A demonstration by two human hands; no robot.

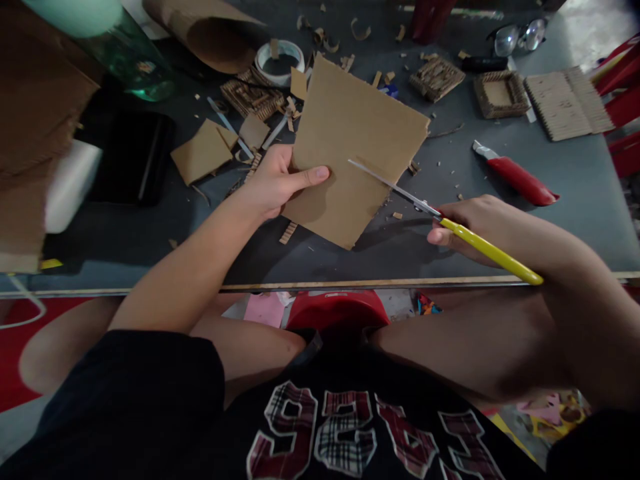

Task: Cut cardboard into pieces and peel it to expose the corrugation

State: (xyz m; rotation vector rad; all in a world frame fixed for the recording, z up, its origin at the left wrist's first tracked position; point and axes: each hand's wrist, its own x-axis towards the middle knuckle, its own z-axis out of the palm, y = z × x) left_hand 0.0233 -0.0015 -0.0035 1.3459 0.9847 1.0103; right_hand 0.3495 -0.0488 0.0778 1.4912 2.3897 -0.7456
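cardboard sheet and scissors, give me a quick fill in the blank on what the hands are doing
1. The left hand grips the ____ sheet.
2. The right hand holds scissors with ____ handles.
3. The scissor blades meet the sheet's ____ edge.
4. A utility knife with a ____ handle lies on the table.

Missing words: cardboard; yellow; right; red

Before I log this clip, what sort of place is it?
Probably a home or hobby craft table. The left hand holds a cardboard sheet while the right hand works yellow-handled scissors into it. Cardboard offcuts, small cardboard models, a tape roll and a red utility knife lie about.
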